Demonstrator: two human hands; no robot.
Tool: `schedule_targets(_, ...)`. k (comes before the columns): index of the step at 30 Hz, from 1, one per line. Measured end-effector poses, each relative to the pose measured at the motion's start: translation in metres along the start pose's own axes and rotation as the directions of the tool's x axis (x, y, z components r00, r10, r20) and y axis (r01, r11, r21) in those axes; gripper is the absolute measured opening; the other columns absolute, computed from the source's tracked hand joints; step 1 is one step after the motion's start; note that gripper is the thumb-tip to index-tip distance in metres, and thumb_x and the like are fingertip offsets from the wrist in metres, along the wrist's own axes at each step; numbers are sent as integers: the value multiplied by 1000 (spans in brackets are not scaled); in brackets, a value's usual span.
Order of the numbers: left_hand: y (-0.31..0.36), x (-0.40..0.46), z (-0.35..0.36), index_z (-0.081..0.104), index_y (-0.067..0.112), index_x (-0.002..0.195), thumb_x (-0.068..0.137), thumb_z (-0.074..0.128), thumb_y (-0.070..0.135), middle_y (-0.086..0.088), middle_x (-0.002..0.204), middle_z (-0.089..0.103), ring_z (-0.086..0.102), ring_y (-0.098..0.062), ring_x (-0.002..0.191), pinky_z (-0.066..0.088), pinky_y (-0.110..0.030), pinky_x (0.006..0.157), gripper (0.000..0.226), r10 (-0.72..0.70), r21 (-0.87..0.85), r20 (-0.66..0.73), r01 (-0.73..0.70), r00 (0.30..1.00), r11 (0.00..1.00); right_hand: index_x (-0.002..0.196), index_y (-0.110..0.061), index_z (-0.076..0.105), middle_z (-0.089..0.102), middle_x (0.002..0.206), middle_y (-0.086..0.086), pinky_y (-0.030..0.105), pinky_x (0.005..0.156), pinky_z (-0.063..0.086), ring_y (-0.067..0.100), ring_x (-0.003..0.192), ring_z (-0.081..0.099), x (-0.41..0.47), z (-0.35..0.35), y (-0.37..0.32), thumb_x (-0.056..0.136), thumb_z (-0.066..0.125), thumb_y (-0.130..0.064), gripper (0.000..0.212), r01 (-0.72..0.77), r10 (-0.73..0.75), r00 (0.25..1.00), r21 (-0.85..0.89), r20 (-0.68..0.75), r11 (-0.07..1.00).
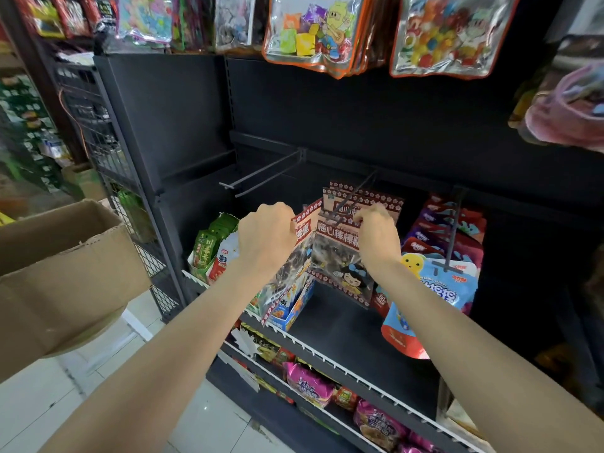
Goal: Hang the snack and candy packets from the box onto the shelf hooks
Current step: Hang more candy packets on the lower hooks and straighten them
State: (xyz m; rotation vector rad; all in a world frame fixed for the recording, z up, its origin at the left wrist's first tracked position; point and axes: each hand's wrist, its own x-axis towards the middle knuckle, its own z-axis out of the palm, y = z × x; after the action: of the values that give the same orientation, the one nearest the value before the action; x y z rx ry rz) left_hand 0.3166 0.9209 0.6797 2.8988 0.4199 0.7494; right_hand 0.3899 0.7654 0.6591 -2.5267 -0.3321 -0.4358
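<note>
Left hand (266, 235): centre of view, fingers curled round the top edge of a candy packet (294, 256), gripping its red header at the upper left corner.
Right hand (379, 237): just at 3 o'clock of the left hand, fingers pinching the red header of a second candy packet (340, 253) near its hang hole.
Held packets: both have clear fronts, dark sweets inside, a red-and-white flower border; the right one shows a cartoon girl at its bottom. They touch each other between the hands.
Middle hook (353, 197): black double-wire peg sticking out of the back rail, its tip right above the right hand's fingers; cannot tell if the held packet is already on the wire.
Hung packets (362, 194): more of the same red-border kind hang on that hook, behind the held pair.
Left hook (261, 173): bare black peg at 11 o'clock of the hands.
Right hook (452, 230): at 3 o'clock, carrying purple packets (447, 220) and a blue-and-white packet (447, 289) at the front.
Box (62, 273): brown cardboard, flaps open, at 9 o'clock, well apart from the shelf hooks; inside not visible.
Shelf (343, 322): black metal, below the hands; green and red cartons (209, 250) at its left end.
Lower shelves: pink and purple snack bags (309, 384) at 6 o'clock.
Top row: clear cartoon candy bags (313, 31) hanging at 12 o'clock.
</note>
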Motion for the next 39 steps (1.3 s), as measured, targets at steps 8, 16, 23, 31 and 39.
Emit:
schedule_targets(8,-2,1,4,68,17,94,95,45,20,-3,89,69,65,-25,80,52,-33,64,23,26,9,55,-27,998,1000,117,11,54,46,129,23,45,98,44,38,117,49,33,-2,-1,87,44,15,31,-50,66,995,-186,81,981)
schedule_targets(16,-5,-3,3,71,29,100,94,51,19,1,96,71,65,-22,86,50,-31,66,23,159,-37,176,-155,971,987,115,-7,64,51,131,9,27,99,38,22,122,45,8,-4,2,93,46,-3,29,55,-57,998,145,8,988)
schedule_targets(23,7,3,4,73,29,93,85,66,35,8,91,72,65,-12,87,45,-25,65,13,156,-329,210,-81,965,941,90,-17,66,64,83,-12,18,70,43,2,78,57,-23,-11,5,85,69,-34,18,25,-122,970,409,212,912)
schedule_targets(31,16,17,33,75,24,86,82,69,32,8,85,72,65,-12,87,49,-39,83,10,43,-517,114,22,993,856,78,-19,63,67,82,0,33,70,46,16,81,60,-15,-10,8,92,59,-25,16,-2,-3,1000,305,15,952)
schedule_targets(39,16,21,46,72,19,99,88,63,22,3,98,71,63,-18,95,48,-39,83,15,30,-518,21,-15,999,856,88,-14,66,66,84,3,33,70,46,19,80,60,-11,-2,9,95,55,-26,17,-53,59,998,268,-12,962)
